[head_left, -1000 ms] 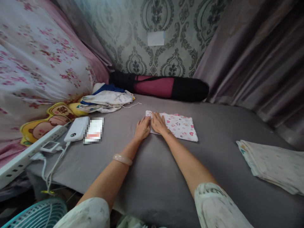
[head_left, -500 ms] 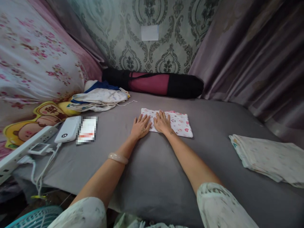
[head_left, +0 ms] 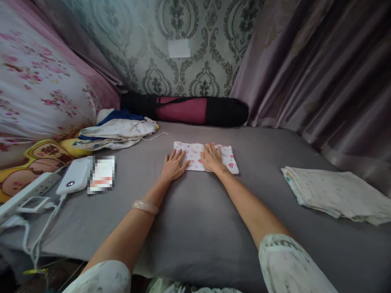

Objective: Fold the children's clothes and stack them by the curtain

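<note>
A white cloth with pink and red prints (head_left: 195, 156), folded into a flat rectangle, lies on the grey bed sheet (head_left: 195, 228). My left hand (head_left: 174, 166) rests palm down on its left end, fingers stretched out. On the middle of the same cloth my right hand (head_left: 212, 158) lies flat with its fingers extended. Neither hand grips anything; parts of the cloth are hidden under them. A pale bangle (head_left: 145, 207) circles my left forearm.
At right lies a folded whitish cloth (head_left: 339, 193). Rumpled clothes (head_left: 119, 132) are at back left, near a power bank (head_left: 74, 175), a power strip (head_left: 33, 191) with cables and a yellow cartoon cushion (head_left: 30, 169). A black and maroon long bag (head_left: 183, 110) lines the wall.
The view has shifted slightly to the right. My right hand has slid a little to the right over the cloth, away from my left hand, which stays near the left end.
</note>
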Motion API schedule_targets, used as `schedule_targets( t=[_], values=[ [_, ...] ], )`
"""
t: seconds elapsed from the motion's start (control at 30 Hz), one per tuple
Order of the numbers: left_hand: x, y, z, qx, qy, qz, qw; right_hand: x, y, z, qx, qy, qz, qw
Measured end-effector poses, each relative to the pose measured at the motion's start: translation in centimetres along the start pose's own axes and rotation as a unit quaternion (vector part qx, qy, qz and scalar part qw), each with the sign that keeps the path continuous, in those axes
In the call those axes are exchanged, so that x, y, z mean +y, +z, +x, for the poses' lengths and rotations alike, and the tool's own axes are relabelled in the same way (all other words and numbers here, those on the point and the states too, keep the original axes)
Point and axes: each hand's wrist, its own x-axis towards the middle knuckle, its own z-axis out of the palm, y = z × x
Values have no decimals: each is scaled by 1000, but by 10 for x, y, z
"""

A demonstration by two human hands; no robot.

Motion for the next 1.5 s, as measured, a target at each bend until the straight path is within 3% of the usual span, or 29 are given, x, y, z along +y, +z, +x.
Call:
schedule_targets(
  t=[0.13,0.33,0.57,0.8,1.17,1.37,1.5],
  values=[
    [0,1,0,1,2,6,1000,14,3,-2,-11,11,-10,1000],
    [-2,3,0,10,5,6,1000,15,9,-1,-17,19,-13,1000],
    [-1,1,-3,30,0,4,1000,15,-2,-4,-34,16,23,999],
    [-1,2,-2,29,7,1,1000,39,-10,-14,33,44,-28,998],
    [1,-1,-3,15,5,1,1000,50,2,-16,19,75,-23,997],
    [1,0,-4,25,6,4,1000,52,-5,-17,6,72,-9,997],
    [1,0,-4,24,15,8,1000,58,-13,-20,30,78,-11,996]
  ],
)
